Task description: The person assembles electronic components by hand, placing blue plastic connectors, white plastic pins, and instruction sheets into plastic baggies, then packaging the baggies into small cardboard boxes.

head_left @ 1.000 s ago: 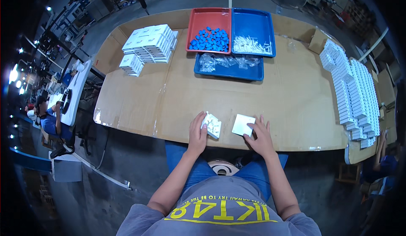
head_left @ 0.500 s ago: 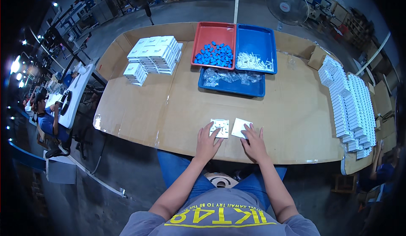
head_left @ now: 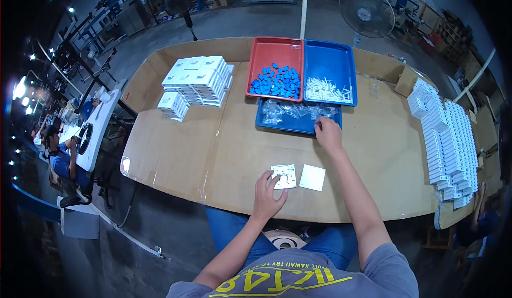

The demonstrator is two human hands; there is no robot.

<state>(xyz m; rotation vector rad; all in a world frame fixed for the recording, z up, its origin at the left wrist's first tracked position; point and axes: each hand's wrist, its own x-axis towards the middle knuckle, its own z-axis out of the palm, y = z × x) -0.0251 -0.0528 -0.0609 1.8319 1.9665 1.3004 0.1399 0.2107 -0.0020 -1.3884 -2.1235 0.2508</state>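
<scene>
On the near part of the table, my left hand [head_left: 268, 197] grips the left side of an open white square housing [head_left: 286, 175], thumb at its lower edge and fingers on its upper left. Small details inside the housing are too fine to name. Just right of it lies a flat white square cover [head_left: 313, 177], untouched. My right hand [head_left: 329, 134] reaches to the right end of the front blue tray [head_left: 293, 125], its fingers drawn together; what they hold, if anything, is hidden. Small clear plastic bags [head_left: 273, 112] lie along this tray.
Behind stand a red tray [head_left: 274, 52] of blue pieces [head_left: 277, 82] and another blue tray [head_left: 330, 58] of white pegs [head_left: 325, 89]. Stacked white boxes [head_left: 197, 79] stand far left; white housings [head_left: 450, 143] pile up at right. Cardboard walls [head_left: 373, 63] edge the table.
My right hand has left the white cover and moved forward to the front blue tray. My left hand stays on the housing. The whole view has shifted slightly.
</scene>
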